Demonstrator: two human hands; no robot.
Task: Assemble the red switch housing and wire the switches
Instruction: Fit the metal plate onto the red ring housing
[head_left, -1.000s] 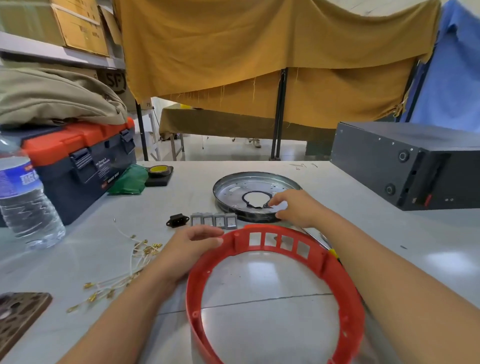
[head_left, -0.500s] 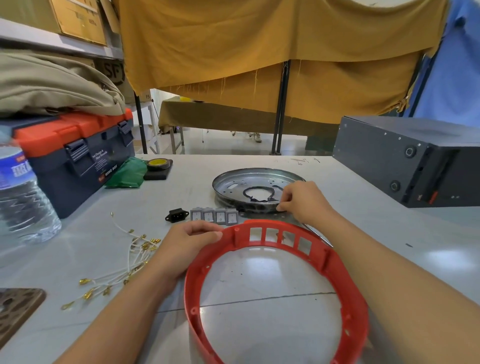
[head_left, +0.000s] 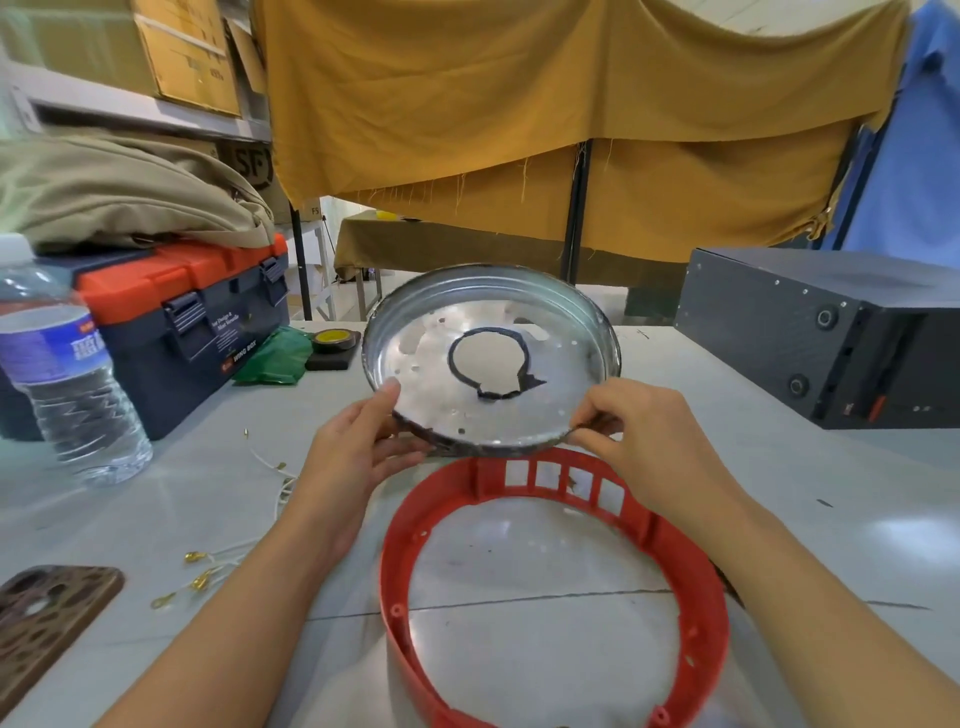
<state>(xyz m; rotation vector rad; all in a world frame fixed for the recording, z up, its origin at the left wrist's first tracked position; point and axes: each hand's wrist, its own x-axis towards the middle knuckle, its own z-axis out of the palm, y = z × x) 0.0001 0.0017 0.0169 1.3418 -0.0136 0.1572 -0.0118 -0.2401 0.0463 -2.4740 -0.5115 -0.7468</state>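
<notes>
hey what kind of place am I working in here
Probably a workshop or warehouse assembly bench: a toolbox sits on the work table, cardboard cartons fill shelving behind, and loose wires with terminals lie beside the red housing ring.

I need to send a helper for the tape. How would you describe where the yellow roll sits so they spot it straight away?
Start at the toolbox with the orange lid on the left of the table. Just right of it lies a crumpled green bag, and the tape roll rests on a small black block beside it: the only yellow ring there.

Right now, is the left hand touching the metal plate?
Touching. The head view shows the left hand gripping the tilted metal plate by its near-left rim, thumb on its face.
</notes>
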